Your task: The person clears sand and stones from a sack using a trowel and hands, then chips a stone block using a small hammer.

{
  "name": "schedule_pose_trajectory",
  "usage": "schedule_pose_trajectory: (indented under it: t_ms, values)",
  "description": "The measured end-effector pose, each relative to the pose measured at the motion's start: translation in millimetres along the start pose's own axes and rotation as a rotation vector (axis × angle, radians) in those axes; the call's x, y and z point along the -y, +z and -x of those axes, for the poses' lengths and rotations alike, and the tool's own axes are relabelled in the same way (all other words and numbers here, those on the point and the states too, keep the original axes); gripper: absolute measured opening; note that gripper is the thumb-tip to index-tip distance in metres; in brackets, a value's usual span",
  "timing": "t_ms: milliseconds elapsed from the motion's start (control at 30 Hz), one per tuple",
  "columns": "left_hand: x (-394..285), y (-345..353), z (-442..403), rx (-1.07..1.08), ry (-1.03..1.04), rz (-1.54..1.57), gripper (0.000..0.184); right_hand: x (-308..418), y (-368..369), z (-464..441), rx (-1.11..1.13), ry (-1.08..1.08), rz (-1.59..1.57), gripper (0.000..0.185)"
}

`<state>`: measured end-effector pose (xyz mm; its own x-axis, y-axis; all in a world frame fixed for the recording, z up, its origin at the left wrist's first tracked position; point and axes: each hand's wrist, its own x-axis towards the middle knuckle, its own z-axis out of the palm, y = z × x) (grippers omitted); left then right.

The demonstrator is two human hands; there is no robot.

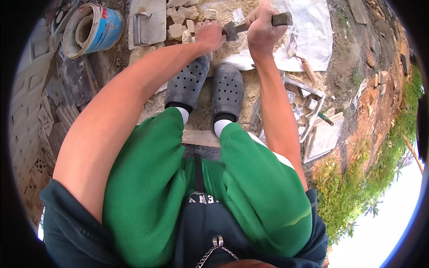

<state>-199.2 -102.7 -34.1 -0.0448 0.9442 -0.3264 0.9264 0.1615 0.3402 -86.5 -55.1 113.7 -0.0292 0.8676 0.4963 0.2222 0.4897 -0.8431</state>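
My right hand (263,33) is closed around the handle of a hammer (230,31). The hammer's head points left, close beside my left hand, and the thick butt of its handle sticks out on the right. My left hand (210,35) is low over the rubble with its fingers curled. What lies under those fingers is hidden. A pale block of stone (210,14) lies just beyond the left fingertips. Several broken pale chunks (177,31) lie to the left of that hand. Sandy debris covers the ground beneath both hands.
A blue and white bucket (107,30) stands at upper left, near a metal box-shaped tool (143,29). A white sheet (313,27) with a wooden-handled trowel (307,69) is on the right. Below it lie a metal frame (315,94) and stacked tiles (325,137).
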Motion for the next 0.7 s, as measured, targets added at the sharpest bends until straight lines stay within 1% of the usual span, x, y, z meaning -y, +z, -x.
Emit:
schedule_pose_trajectory:
  t_ms: [67, 100, 133, 200, 267, 333, 367, 400, 500, 567, 600, 633, 700]
  values:
    - [0.1, 2.9, 1.6, 0.001, -0.001, 0.005, 0.021, -3.8, -0.9, -4.0, 0.054, 0.173, -0.242, 0.039]
    - [0.2, 0.8, -0.3, -0.007, -0.007, 0.012, 0.02, 2.2, 0.1, -5.9, -0.021, 0.276, -0.279, 0.041]
    - [0.5, 0.0, 0.6, -0.005, -0.01, 0.012, 0.02, 10.3, -3.1, -7.2, -0.062, 0.412, -0.38, 0.042]
    - [1.1, -1.1, 0.6, 0.012, 0.011, 0.06, 0.021, 17.1, -10.2, -11.5, -0.102, 0.28, -0.36, 0.043]
    - [0.8, -1.2, 1.0, 0.008, 0.009, 0.06, 0.021, 13.9, -12.6, -7.7, -0.096, 0.262, -0.414, 0.042]
    - [-0.3, -2.9, 0.0, 0.0, 0.015, 0.061, 0.021, 12.0, -7.5, -4.5, -0.022, -0.006, -0.131, 0.043]
    - [0.2, -4.4, 0.4, 0.046, 0.011, 0.058, 0.024, 15.2, -3.6, 7.4, -0.047, 0.143, -0.092, 0.043]
    - [0.1, -6.4, -0.1, 0.09, 0.006, 0.054, 0.027, 14.0, -3.4, 8.6, -0.029, 0.24, -0.167, 0.041]
    - [0.0, -9.5, 2.6, 0.073, 0.016, 0.059, 0.029, 2.1, -6.5, -2.3, 0.024, 0.192, -0.152, 0.039]
    - [-2.0, -10.3, 3.1, 0.082, 0.01, 0.045, 0.031, 5.0, -11.0, -15.0, 0.006, 0.243, -0.326, 0.039]
    - [-4.1, -12.6, 2.1, 0.085, 0.003, 0.034, 0.033, 5.5, -11.9, -22.3, 0.008, 0.242, -0.327, 0.039]
    - [-5.8, -14.8, 3.0, 0.085, 0.003, 0.034, 0.033, 5.4, -12.2, -29.9, -0.053, 0.329, -0.759, 0.04]
    - [-7.1, -16.4, 6.3, -0.009, 0.001, 0.195, 0.031, 2.9, -13.4, -36.3, -0.119, 0.41, -1.194, 0.041]
